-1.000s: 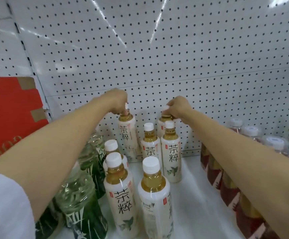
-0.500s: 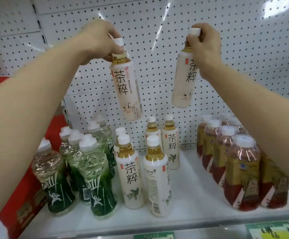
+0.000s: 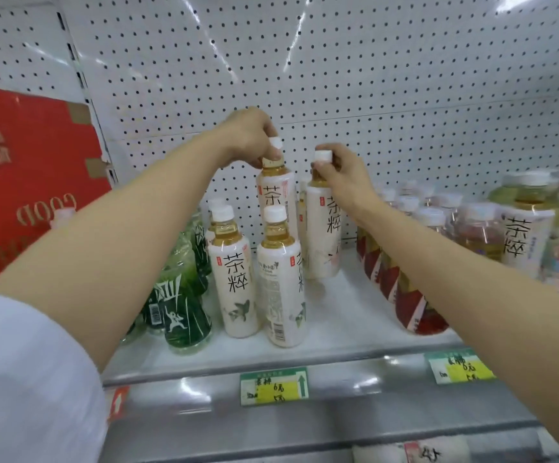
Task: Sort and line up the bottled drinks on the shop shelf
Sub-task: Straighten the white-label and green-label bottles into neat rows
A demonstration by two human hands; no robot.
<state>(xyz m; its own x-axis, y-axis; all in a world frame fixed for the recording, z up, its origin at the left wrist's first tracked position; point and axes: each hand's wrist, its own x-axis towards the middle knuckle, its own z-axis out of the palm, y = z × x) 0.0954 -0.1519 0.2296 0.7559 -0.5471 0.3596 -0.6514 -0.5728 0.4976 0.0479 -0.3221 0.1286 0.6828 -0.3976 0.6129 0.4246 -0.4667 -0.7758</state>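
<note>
Each hand pinches a white-labelled tea bottle by its neck, left hand (image 3: 249, 138) on one bottle (image 3: 276, 198), right hand (image 3: 343, 173) on another (image 3: 324, 235); both hang low behind the front pair (image 3: 254, 275), apparently for extending those rows.

Two bare forearms reach into view, with no watch, ring or band showing on either wrist. The left arm wears a short white sleeve (image 3: 27, 379) of plain, smooth cloth, loose at the hem and ending above the elbow. The left hand (image 3: 248, 138) and the right hand (image 3: 344, 172) are ungloved. A thumbnail on the right hand looks dark, though it is too blurred to tell more.
</note>
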